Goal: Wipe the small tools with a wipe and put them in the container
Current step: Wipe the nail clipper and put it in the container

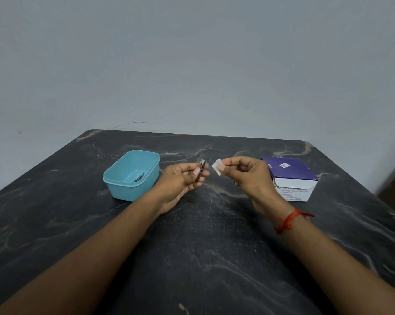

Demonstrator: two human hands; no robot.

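My left hand [182, 178] holds a small metal nail clipper [201, 169] upright between thumb and fingers, above the middle of the table. A short gap to its right, my right hand [246, 176] pinches a small white wipe [217, 167] between thumb and forefinger. The clipper and the wipe are apart, not touching. A light blue plastic container [114, 180] stands open just left of my left hand. Inside it lies a small metal tool [139, 177].
A purple and white box of alcohol swabs [292, 178] sits open to the right of my right hand. The dark marbled table [203, 246] ends at a grey wall behind. A red thread is tied on my right wrist.
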